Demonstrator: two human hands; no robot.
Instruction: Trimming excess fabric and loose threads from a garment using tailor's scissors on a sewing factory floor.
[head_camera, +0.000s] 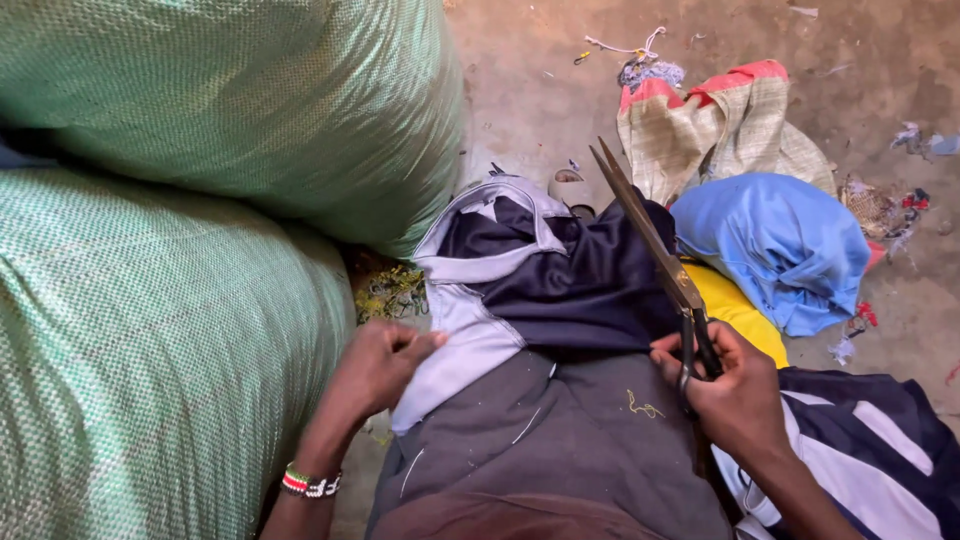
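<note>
Two hands (385, 365), one scissors (655, 255), one garment (540, 270)

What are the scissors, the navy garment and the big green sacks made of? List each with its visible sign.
Long dark scissors: metal, dull finish, thin rigid blades.
Navy garment with pale grey panels: probably smooth synthetic knit, soft folds, slight sheen.
Big green sacks: woven plastic, likely; fine criss-cross weave shows.
</note>
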